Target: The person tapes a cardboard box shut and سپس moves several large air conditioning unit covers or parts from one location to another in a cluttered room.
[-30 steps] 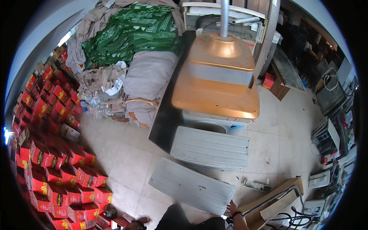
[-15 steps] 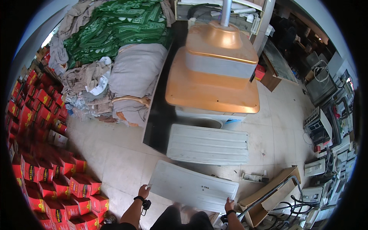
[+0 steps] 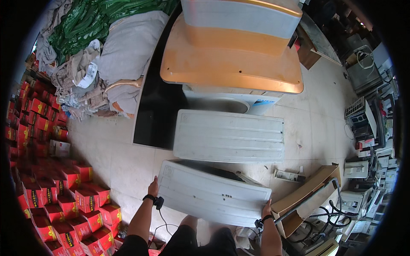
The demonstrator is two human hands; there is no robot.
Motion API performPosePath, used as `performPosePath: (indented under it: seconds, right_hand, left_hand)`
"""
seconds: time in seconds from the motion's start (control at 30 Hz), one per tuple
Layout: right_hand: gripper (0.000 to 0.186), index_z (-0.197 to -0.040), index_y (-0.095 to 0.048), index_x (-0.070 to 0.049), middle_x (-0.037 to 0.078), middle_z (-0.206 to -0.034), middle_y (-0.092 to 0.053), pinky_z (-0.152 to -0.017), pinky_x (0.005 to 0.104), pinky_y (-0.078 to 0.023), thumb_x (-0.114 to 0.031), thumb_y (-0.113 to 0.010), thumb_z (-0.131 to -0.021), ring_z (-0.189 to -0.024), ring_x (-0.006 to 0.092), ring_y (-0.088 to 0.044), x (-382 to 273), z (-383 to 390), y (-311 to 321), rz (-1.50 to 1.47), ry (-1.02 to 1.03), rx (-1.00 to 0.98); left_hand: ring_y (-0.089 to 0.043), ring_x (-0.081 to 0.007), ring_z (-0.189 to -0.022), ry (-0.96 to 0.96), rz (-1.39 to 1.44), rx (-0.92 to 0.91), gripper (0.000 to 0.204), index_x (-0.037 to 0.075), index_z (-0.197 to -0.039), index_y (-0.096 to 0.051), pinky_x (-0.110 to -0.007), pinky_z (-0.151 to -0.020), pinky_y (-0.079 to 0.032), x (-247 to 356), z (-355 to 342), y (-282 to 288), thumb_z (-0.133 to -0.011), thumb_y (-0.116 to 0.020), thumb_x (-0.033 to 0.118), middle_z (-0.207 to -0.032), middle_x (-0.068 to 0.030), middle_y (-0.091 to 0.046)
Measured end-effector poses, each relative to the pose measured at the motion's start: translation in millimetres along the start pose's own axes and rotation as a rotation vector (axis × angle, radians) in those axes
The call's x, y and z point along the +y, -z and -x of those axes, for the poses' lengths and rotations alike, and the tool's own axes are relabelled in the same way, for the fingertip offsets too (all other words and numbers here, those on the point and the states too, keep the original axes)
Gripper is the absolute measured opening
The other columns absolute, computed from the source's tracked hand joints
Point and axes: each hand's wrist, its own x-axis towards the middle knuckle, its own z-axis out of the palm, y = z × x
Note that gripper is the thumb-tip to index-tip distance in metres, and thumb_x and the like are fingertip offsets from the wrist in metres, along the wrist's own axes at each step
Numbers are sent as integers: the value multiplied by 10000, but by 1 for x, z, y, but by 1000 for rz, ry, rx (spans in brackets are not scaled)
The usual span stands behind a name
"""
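Observation:
A long white metal unit (image 3: pixel 205 192), looking like an air conditioner outdoor unit, stands right in front of my legs, set at a slant. My left hand (image 3: pixel 153 187) is closed on its left end. At its right end, my right hand (image 3: pixel 266 209) grips the edge, its fingers partly hidden. Along the unit's far side a dark strip shows. Just beyond it, not touching at the left, stands a second white outdoor unit (image 3: pixel 228 136) with a ridged top. Both my wrists carry dark bands with small devices.
Beyond are a third unit with a round fan opening (image 3: pixel 222 106) and an orange-and-grey tiered piece (image 3: pixel 230 55). Red boxes (image 3: pixel 85 200) pile up at left, below bundled cloth (image 3: pixel 128 42). An open cardboard box (image 3: pixel 305 196) with black tubing lies at right, near more appliances (image 3: pixel 358 168).
My view has moved closer and lower. The held unit has tilted, showing more of its dark far side. Both hands stay at its ends.

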Motion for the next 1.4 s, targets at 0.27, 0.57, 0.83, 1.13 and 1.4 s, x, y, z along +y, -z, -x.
performPosePath:
  seconds: [0.27,0.57,0.83,1.13,1.4]
  right_hand:
    - [588,-1328,-464,10,88,-1299,-504,-1046,337,-301,-445,-364,-968,-1171,219,-448,0,-16,3,-141,96,-4]
    - [566,-1306,-499,-14,75,-1294,-527,-1044,357,-327,-440,-330,-974,-1167,226,-473,2,-25,-1,-209,178,-173]
    - [507,-1312,-514,-62,57,-1299,-541,-1056,349,-319,-378,-271,-999,-1175,235,-482,-30,7,-12,-219,-24,-160]
    - [553,-1251,-558,-53,70,-1216,-589,-1016,348,-354,-469,-321,-975,-1097,248,-517,2,-24,5,-226,199,-48]
    - [542,-1236,-573,-56,72,-1215,-593,-1026,358,-349,-453,-314,-975,-1104,252,-518,10,-36,2,-188,194,-5]
  left_hand:
    - [-597,-304,-1060,-278,51,-64,725,-27,-1147,-615,-373,-932,-431,19,-33,-2,-977,-244,572,-1099,-196,-654]
    - [-591,-180,-1021,97,619,-495,601,50,-1228,-591,-352,-911,-454,-1,-69,11,-963,-385,549,-1141,-79,-644]
    - [-584,-211,-1036,0,780,-635,638,68,-1320,-501,-344,-925,-461,2,-77,-8,-967,-318,567,-1203,-71,-609]
    - [-628,-407,-871,-391,-327,138,337,28,-1067,-570,-486,-793,-489,3,-67,-21,-961,-362,271,-891,-253,-652]
    - [-627,-423,-819,-478,-404,348,216,13,-916,-542,-502,-711,-498,-7,-62,-22,-916,-372,146,-821,-249,-638]
